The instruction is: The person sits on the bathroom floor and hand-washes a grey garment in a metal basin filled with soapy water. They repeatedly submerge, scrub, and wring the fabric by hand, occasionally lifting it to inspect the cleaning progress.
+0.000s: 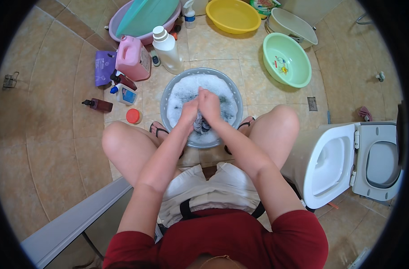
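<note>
Between my feet stands a round grey plastic basin (238, 111), filled with foamy white suds (204, 80). Dark, wet cloth (200, 123) bunches below my hands, its folds twisted and streaked grey. My left hand (190, 111) is closed around part of this cloth over the basin's middle. Pressed beside it, my right hand (209, 104) also grips the cloth, knuckles upward. Foam covers whatever else lies in the water.
Bottles cluster at the left: a pink jug (133, 59), a white bottle (168, 52), a red-lidded jar (133, 116). Behind are a pink tub (115, 20) and a yellow basin (233, 16). A green basin (287, 60) sits right; an open toilet (329, 164) stands beside my right leg.
</note>
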`<state>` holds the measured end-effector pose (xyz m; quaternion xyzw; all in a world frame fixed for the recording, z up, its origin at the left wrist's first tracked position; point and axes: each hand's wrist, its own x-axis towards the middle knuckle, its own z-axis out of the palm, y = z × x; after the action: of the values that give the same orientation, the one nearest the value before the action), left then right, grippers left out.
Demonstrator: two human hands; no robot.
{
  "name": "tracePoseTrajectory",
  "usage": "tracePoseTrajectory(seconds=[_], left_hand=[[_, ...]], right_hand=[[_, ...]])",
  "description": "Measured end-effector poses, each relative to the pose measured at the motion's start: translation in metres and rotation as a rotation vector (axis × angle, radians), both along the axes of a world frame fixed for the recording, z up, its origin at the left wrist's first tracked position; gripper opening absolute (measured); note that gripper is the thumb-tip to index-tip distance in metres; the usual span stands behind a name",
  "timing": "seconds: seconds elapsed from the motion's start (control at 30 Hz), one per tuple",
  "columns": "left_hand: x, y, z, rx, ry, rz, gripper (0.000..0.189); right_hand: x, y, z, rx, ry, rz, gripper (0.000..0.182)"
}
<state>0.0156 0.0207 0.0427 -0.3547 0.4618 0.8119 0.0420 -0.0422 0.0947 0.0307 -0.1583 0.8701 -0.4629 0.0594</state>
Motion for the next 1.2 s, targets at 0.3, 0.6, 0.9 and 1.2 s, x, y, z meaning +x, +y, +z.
tracePoseTrajectory(seconds=[0.3, 0.6, 0.9, 1.2], left_hand=[[0.005, -0.028, -0.148, -0.780, -0.069, -0.169, 0.027], [0.002, -0.020, -0.093, -0.110, -0.192, 0.072, 0.030], [0.002, -0.018, -0.059, 0.266, 0.063, 0.227, 0.040], [0.004, -0.031, -0.054, 0.184, 0.042, 0.044, 0.030]], right_hand=[[0.015, 0.021, -0.049, 0.467, 0.001, 0.272, 0.019], [0.023, 0.005, -0.011, 0.159, -0.134, 0.226, 0.026], [0.038, -0.012, 0.020, 0.064, 0.109, 0.192, 0.034], [0.039, -0.008, 0.028, 0.032, 0.083, 0.166, 0.032]])
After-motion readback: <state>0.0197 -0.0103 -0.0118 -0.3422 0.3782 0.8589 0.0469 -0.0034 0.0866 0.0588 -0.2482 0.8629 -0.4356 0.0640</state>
